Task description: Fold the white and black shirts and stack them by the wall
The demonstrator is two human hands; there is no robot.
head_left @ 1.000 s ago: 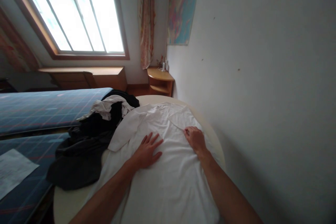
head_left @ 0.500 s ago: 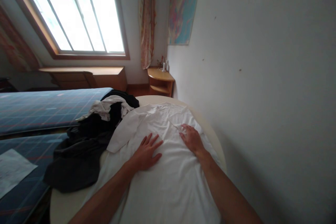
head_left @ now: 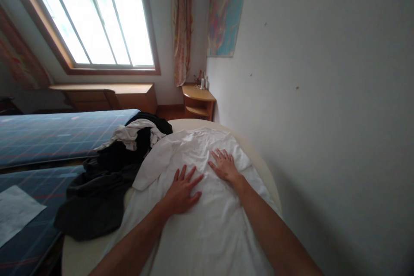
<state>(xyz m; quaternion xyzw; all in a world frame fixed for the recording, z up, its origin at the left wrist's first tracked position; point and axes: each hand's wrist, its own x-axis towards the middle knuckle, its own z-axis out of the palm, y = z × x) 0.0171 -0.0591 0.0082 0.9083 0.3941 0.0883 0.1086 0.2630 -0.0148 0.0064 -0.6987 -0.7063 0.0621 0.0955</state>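
Observation:
A white T-shirt (head_left: 207, 224) lies spread over a round cream table (head_left: 265, 172), its neckline towards the far edge and one sleeve out to the left. My left hand (head_left: 183, 190) rests palm down on the middle of the shirt, fingers spread. Farther up and to the right, my right hand (head_left: 223, 164) lies flat on the chest part with its fingers apart. Small wrinkles run through the cloth around both hands. Neither hand grips anything.
Dark clothes (head_left: 97, 194) and a crumpled pale garment (head_left: 129, 133) are heaped at the table's left, reaching onto blue plaid mattresses (head_left: 64, 133). A paper sheet (head_left: 16, 211) lies on the nearer mattress. The wall (head_left: 323, 138) stands close at right; a corner shelf (head_left: 198, 92) is beyond.
My right hand has slid left across the shirt, and its fingers have gone from bent at the cloth to spread flat. My left hand has stayed almost in place.

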